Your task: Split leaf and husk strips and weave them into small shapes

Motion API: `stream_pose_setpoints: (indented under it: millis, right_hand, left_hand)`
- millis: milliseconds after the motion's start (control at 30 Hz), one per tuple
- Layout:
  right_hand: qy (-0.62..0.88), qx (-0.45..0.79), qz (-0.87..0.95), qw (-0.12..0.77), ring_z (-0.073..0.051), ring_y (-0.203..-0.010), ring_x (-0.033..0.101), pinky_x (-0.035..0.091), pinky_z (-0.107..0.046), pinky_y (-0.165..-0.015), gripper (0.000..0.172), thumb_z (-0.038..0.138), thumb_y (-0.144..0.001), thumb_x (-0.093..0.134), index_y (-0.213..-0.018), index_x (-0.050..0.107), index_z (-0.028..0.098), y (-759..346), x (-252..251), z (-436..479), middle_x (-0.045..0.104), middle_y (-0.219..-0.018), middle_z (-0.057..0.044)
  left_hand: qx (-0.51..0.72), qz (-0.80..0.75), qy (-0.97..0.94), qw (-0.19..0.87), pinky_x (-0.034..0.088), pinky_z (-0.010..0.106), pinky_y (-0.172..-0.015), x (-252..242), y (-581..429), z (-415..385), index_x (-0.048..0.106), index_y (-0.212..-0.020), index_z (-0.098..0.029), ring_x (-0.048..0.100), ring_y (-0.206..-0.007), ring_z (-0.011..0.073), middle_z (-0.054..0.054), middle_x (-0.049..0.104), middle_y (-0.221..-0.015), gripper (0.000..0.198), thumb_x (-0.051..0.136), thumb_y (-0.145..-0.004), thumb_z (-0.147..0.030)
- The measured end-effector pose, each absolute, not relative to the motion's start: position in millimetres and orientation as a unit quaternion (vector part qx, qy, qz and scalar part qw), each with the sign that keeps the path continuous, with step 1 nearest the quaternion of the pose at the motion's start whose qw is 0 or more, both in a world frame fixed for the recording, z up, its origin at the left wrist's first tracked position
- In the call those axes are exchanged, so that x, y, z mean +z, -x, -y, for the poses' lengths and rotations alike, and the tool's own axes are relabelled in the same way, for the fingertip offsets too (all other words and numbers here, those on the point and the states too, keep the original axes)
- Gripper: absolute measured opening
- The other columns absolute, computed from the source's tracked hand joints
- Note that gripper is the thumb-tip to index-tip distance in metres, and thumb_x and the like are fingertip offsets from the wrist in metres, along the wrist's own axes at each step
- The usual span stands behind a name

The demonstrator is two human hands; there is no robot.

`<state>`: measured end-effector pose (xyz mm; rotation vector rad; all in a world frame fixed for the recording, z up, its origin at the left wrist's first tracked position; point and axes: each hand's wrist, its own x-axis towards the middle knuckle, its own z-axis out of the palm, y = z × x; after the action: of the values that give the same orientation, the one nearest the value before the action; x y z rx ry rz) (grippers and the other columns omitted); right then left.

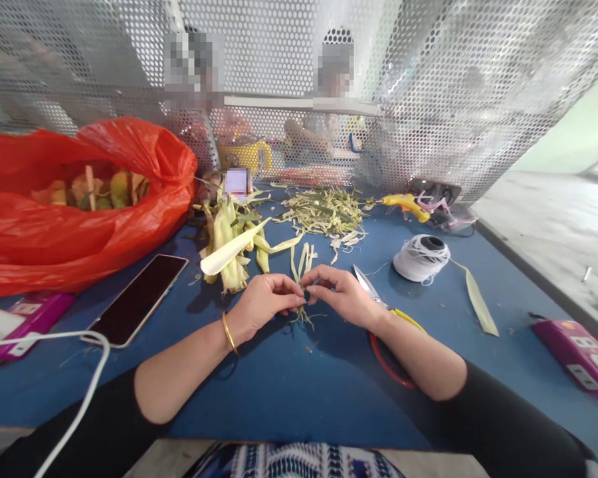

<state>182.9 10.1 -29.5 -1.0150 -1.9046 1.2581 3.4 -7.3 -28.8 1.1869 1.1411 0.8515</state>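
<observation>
My left hand [269, 297], with a gold bangle at the wrist, pinches a small bundle of pale corn husk strips [303, 260]. From the other side my right hand [336, 292] closes its fingertips on the same bundle. Some small dark thing, too small to name, sits between the fingertips. Thin frayed ends stick out below the hands. Scissors [369, 285] with red and yellow handles lie partly under my right forearm. Beyond my left hand rests a pile of corn husks [229, 249], and farther back a heap of cut husk scraps [323, 211].
A red plastic bag [149, 232] holding husks and a phone [138, 300] are at left. On the right lie a spool of white thread [421, 259], a husk piece [481, 302], a yellow glue gun [407, 204] and a purple power strip [581, 352]. A perforated screen [274, 60] borders the back.
</observation>
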Motion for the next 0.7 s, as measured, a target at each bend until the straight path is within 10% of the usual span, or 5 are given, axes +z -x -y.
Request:
stream_pose_setpoints:
  millis: [700]
  right_hand:
    - [0.4,0.411,0.76,0.306,-0.015,-0.08,0.07,0.053,-0.028,-0.076,0.02,0.012,-0.083,0.049,-0.097,0.061,0.019,-178.0,-40.6,-7.1,0.073,-0.089,-0.003]
  left_hand:
    - [0.361,-0.537,-0.736,0.2,0.046,0.023,-0.062,-33.1,-1.5,13.2,0.068,-0.068,-0.021,0.065,-0.064,0.014,-0.001,0.072,-0.068,0.015,0.061,-0.071,-0.009]
